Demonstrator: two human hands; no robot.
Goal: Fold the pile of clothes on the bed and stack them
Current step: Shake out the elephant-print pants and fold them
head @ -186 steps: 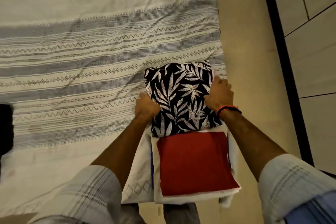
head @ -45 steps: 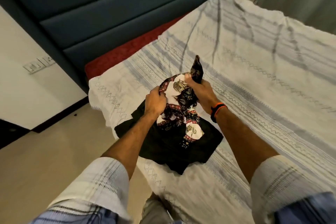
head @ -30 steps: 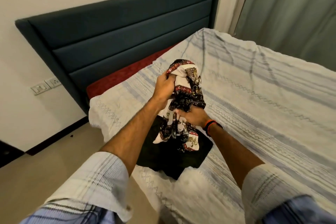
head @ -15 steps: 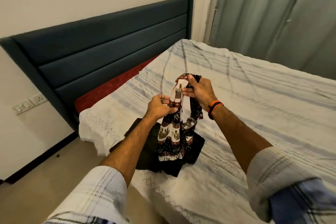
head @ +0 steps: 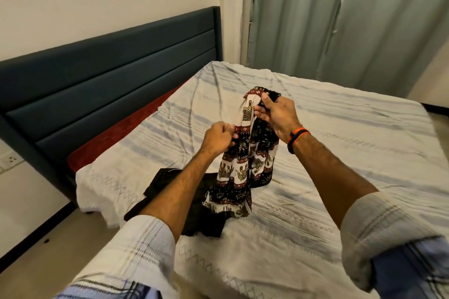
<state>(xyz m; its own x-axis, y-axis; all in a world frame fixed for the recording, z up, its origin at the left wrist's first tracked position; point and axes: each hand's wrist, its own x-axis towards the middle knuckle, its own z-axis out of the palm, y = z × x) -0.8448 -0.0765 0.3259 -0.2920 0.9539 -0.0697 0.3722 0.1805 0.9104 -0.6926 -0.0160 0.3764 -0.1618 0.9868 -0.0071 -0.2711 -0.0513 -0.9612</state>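
My left hand (head: pixel 218 137) and right hand (head: pixel 277 114) both grasp the patterned garment (head: pixel 239 172), hanging above the black garment (head: pixel 201 211) on the bed (head: pixel 340 153).

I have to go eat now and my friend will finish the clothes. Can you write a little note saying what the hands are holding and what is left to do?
Left hand: pinching the edge of the patterned cloth.
Right hand: gripping the top of the same cloth, held up over the bed, its lower end hanging near the sheet.
Black garment: lying unfolded at the bed's near corner, partly under the cloth.
Done: nothing folded is in view here.
Left: shake out and fold the patterned cloth, then fold the black garment, then stack them.
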